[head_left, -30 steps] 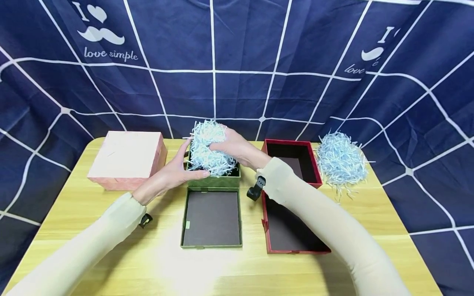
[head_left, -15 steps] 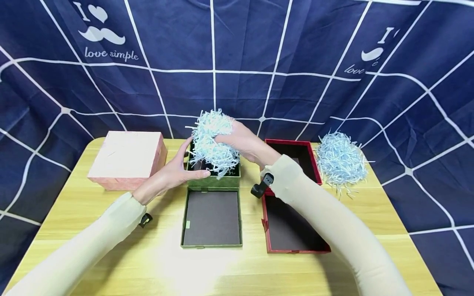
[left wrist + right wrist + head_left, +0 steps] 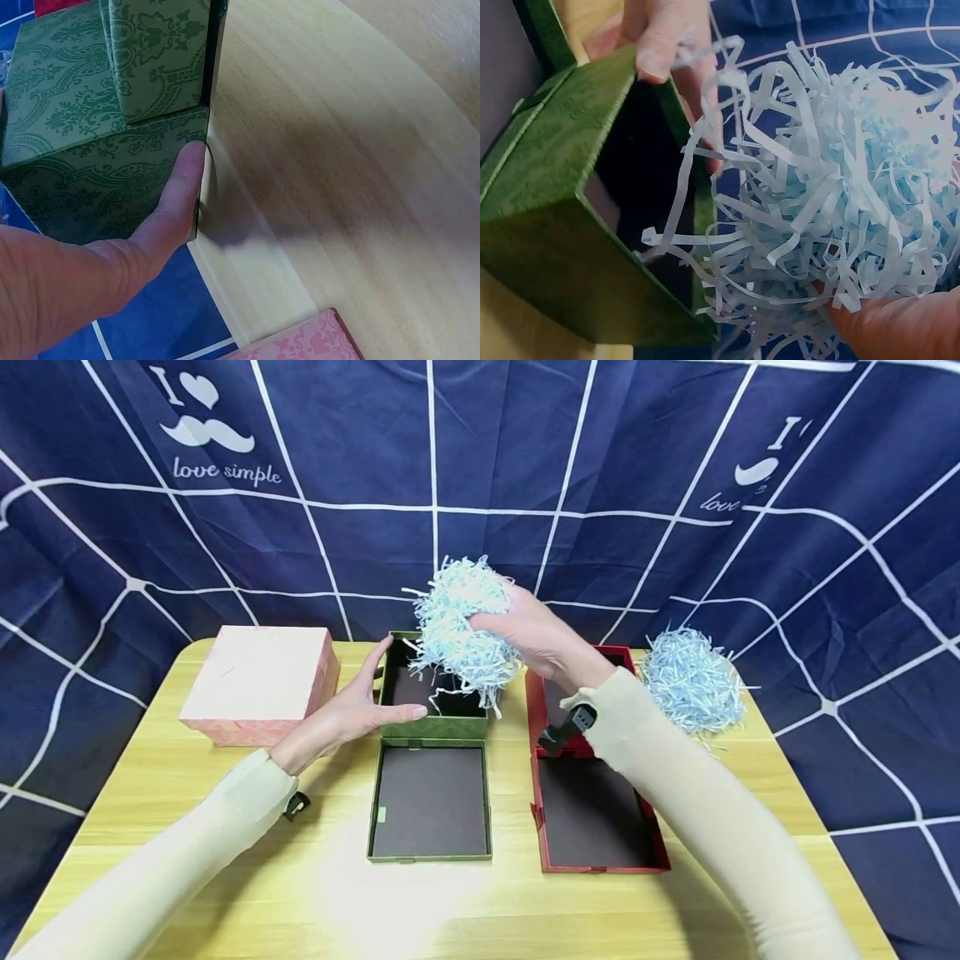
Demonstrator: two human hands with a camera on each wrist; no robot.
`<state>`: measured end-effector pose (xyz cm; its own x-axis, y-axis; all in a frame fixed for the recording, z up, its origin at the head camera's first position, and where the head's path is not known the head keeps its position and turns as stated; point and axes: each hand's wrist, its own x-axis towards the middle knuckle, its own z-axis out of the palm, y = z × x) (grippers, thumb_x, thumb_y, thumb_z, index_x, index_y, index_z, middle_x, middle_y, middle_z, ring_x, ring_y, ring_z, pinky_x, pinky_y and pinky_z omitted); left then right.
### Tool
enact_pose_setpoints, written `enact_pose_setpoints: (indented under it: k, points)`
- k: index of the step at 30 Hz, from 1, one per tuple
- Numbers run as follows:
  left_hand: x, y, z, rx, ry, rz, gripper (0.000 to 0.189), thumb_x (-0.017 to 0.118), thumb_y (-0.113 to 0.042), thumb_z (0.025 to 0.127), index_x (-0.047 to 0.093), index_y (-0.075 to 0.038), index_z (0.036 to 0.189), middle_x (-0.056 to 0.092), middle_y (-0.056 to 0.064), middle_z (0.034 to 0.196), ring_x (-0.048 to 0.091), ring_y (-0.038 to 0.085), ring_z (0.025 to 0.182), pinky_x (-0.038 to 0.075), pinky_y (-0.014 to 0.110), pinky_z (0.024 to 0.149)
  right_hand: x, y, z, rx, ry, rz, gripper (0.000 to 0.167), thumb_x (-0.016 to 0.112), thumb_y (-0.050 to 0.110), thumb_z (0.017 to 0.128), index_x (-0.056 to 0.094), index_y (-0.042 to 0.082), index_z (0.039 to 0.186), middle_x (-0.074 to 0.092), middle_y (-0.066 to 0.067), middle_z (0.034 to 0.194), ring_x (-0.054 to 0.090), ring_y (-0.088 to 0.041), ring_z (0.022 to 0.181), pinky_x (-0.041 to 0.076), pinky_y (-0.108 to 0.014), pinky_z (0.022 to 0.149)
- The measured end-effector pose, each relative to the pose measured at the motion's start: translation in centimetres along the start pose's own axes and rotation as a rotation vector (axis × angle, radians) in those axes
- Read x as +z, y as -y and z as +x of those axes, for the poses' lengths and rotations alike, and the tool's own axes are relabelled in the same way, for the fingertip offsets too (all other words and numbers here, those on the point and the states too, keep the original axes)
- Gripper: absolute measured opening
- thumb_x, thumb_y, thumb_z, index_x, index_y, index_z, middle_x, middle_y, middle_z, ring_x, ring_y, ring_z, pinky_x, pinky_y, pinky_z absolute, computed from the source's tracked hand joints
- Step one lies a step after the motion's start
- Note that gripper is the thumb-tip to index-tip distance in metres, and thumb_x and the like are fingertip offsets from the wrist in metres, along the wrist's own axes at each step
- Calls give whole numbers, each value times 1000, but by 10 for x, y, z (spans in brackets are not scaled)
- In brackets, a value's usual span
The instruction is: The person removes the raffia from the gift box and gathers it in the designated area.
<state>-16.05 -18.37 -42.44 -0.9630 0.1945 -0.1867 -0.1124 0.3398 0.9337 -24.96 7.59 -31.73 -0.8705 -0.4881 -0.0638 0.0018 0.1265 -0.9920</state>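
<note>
My right hand grips a clump of pale blue shredded paper, raised over the right part of an open green box. Several loose strips dangle toward the box's dark inside, and the right wrist view shows the thumb pressed into the clump. My left hand holds the green box at its left side, thumb at the front rim and fingers spread toward the back corner. In the left wrist view one digit lies along the patterned green wall. The green box's lid lies inside-up in front of it.
A closed pink box stands at the left. Right of the green box is an open red box, partly behind my right forearm, with its lid in front. Another shredded paper pile sits at the far right. Blue grid cloth hangs behind.
My right hand has lifted the shredded paper up and to the right out of the green box, baring its dark inside. The left hand has stayed in place.
</note>
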Motion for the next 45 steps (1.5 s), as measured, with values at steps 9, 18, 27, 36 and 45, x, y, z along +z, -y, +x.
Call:
enact_pose_setpoints:
  k: [9, 18, 27, 36, 45]
  points:
    - [0, -1, 0, -16, 12, -6, 128, 92, -37, 91, -4, -45, 174, 0, 16, 181, 55, 20, 63, 54, 39, 63, -24, 4, -12, 0, 10, 41, 72, 59, -11, 97, 41, 9, 164, 58, -11, 150, 55, -21, 119, 51, -30, 95]
    - [3, -1, 1, 2, 21, 16, 127, 91, -37, 93, -6, -44, 174, -4, 4, 182, 57, 38, 102, 52, 50, 91, -50, 8, -36, 8, -13, 100, 59, 57, -11, 98, 46, 7, 154, 62, -9, 131, 63, -17, 103, 58, -27, 83]
    - [2, -2, 0, -11, 38, 2, 128, 91, -39, 93, -9, -50, 172, -5, 4, 181, 47, 25, 67, 50, 41, 75, -76, 10, -63, 11, -120, 106, 52, 57, -12, 98, 52, 10, 145, 65, -3, 126, 60, -15, 103, 57, -26, 81]
    - [1, -1, -3, -7, 34, 3, 128, 91, -46, 91, -9, -50, 172, -11, -3, 181, 2, 36, 165, 17, 66, 127, -105, 12, -90, 41, -150, 172, 48, 58, -12, 102, 53, 13, 142, 67, -1, 123, 64, -13, 97, 60, -28, 75]
    - [0, -1, -4, -3, 33, 6, 128, 91, -45, 92, -10, -50, 172, -11, 0, 181, 1, 36, 164, 17, 66, 127, -130, 5, -117, 71, -184, 213, 47, 60, -11, 103, 54, 14, 143, 71, 2, 120, 68, -14, 95, 62, -32, 75]
